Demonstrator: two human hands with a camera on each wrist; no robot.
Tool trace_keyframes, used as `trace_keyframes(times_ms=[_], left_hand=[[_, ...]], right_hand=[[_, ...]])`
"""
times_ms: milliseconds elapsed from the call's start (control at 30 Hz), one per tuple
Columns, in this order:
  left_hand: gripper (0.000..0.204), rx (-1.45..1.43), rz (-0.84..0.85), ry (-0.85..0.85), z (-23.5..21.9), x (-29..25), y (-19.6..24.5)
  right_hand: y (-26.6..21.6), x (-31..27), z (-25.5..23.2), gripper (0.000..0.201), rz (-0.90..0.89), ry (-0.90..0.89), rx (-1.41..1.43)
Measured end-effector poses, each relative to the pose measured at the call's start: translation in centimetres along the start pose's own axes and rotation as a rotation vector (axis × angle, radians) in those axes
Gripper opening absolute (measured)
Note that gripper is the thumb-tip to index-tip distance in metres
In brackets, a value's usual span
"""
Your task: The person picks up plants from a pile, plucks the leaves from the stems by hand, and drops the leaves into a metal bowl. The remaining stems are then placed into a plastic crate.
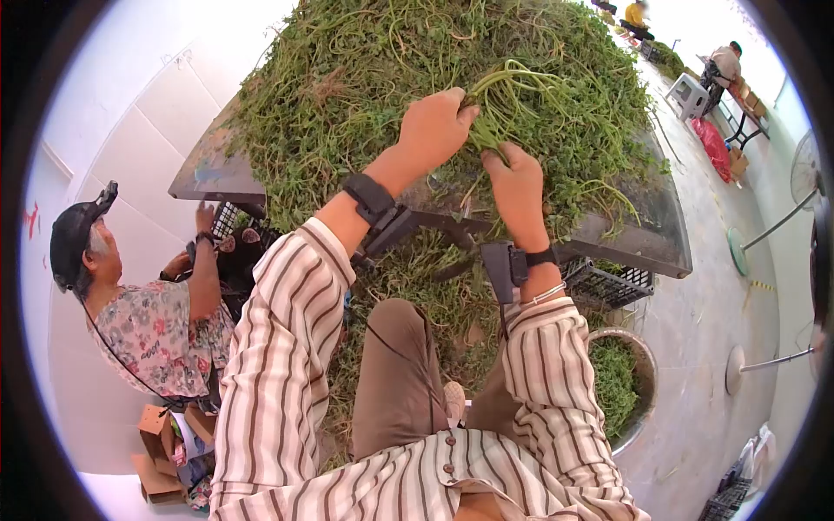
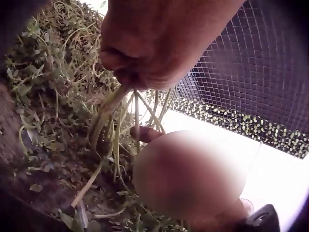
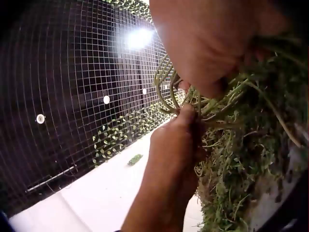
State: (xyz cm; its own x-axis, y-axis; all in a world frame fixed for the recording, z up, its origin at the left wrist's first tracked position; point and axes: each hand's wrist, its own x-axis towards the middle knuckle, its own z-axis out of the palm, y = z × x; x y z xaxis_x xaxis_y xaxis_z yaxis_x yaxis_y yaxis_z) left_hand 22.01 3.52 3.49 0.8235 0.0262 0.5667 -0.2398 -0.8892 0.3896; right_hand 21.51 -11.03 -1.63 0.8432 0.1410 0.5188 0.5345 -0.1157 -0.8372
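Note:
A small bunch of long green stems is held between both hands above a large heap of leafy greens. My left hand pinches the stems at their upper left, thumb against curled fingers. Just below and to the right, my right hand grips the same bunch with thumb and fingers. In the left wrist view the stems hang down from the left hand, and the other hand is partly blurred. The right wrist view shows looped stems between the left hand and the right hand.
The heap lies on a dark table. Beneath it are a black crate and more greens; a round tub of greens stands at the right. A person in a cap is at the left, near cardboard boxes. Fans stand far right.

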Motion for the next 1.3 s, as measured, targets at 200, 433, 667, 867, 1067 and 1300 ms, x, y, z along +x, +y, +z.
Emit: trace_keyframes(times_ms=[200,433,667,867,1067,1300], left_hand=[[0.025,-0.003,0.006,0.021,0.0,0.0,-0.6],[0.027,-0.056,-0.001,-0.022,1.1,0.1,-2.0],[0.031,-0.099,-0.068,-0.059,2.1,0.1,-2.9],[0.032,-0.053,-0.213,0.024,0.7,1.7,-5.9],[0.032,-0.097,-0.174,-0.048,0.1,0.8,-4.1],[0.030,-0.129,-0.124,-0.161,-1.2,-0.8,-0.3]], right_hand=[[-0.3,-0.1,0.4,0.028,0.123,-0.115,0.028],[-0.5,-0.2,1.4,0.028,0.007,-0.104,-0.026],[-0.8,-0.6,1.9,0.025,0.012,-0.103,-0.115],[-2.2,-2.6,0.6,0.022,0.018,-0.148,-0.011],[-0.7,-0.3,-1.4,0.017,0.363,-0.051,0.473],[0.3,0.0,-0.9,0.012,0.257,0.020,0.502]])
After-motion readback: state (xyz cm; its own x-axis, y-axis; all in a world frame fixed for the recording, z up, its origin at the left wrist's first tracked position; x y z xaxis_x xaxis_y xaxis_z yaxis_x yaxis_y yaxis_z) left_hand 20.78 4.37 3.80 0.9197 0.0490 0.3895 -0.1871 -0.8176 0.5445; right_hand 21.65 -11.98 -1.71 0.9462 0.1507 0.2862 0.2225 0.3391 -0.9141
